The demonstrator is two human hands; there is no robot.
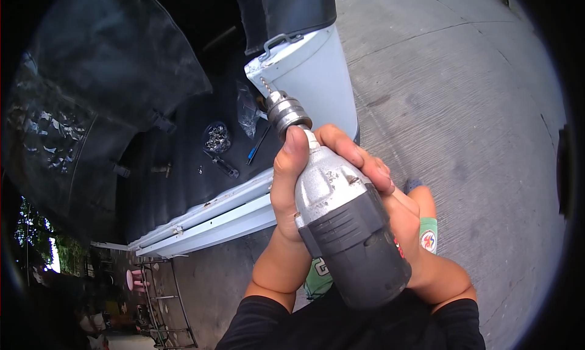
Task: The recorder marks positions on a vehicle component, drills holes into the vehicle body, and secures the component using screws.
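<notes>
Both my hands grip a silver and black power drill (344, 234). My left hand (286, 191) wraps its left side, thumb beside the chuck (286, 109); my right hand (378, 173) wraps its right side. A thin bit (265, 85) sticks out of the chuck, its tip over a white metal body panel (317, 70) with a small handle (274, 45); I cannot tell if they touch. On a black mat (152, 204) lie a container of small metal fittings (217, 138), a blue-black pen-like tool (253, 152), a wrench-like tool (225, 167) and a clear plastic bag (247, 112).
Black canvas flaps (109, 57) hang over the left and top. A white rail (201, 219) edges the mat. Concrete ground (463, 124) spans the right. A metal frame (177, 295) and pink stool-like object (134, 280) stand at the lower left.
</notes>
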